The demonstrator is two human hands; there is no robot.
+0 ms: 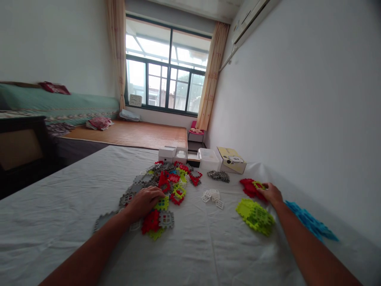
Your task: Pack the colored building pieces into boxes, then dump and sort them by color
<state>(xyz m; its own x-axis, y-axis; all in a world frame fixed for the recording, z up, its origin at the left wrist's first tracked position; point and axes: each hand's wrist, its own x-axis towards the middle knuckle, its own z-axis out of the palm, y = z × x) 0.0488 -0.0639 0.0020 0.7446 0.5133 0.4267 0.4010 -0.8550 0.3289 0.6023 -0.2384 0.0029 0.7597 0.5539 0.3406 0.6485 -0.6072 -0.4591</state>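
My left hand (146,200) reaches over a mixed heap of interlocking plastic building pieces (145,178), its bent fingers closed at the edge of a yellow-green windowed piece (162,203). Red and grey pieces lie around and below it. Over on the right, my right hand (271,193) pinches a small yellow-green frame piece (258,185) above a pile of red pieces (249,188). Closer to me lies a pile of yellow-green pieces (255,216). Blue pieces (311,220) are heaped beyond my right forearm.
Small white pieces (212,196) and a grey pile (218,176) lie mid-table on the white cloth (196,254). Along the back stand a white box (167,154), a clear plastic container (208,158) and a yellow carton (231,160). A wall rises at right; a bed (143,133) is behind.
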